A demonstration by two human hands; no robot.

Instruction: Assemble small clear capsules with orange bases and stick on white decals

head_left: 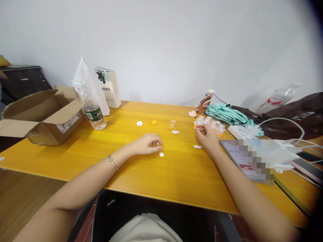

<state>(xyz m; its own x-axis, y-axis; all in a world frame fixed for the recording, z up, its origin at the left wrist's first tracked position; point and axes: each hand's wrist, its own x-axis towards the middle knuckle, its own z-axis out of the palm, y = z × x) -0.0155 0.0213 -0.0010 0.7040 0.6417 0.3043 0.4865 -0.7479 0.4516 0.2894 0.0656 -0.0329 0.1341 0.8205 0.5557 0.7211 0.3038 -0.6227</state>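
Observation:
My left hand (147,144) hovers over the table with its fingers loosely curled and a gap between thumb and fingertips; nothing shows in it. Just below its fingertips lies a small white disc (161,154). My right hand (208,136) is at the near left edge of a cluster of clear domed pieces with orange bases (219,127). Its fingers are pinched together, and what they hold, if anything, is hidden. Beside this hand lies a small patterned white piece (197,147). Farther back are another patterned piece (175,132), a clear little cup (173,123), a yellow disc (153,122) and a white ring (139,123).
An open cardboard box (52,124), a water bottle (94,116) and a paper bag (112,89) stand on the left. To the right are a brown drink bottle (204,103), a folded green umbrella (224,114), a tablet (239,158) and white cables (300,129). A wall rises behind.

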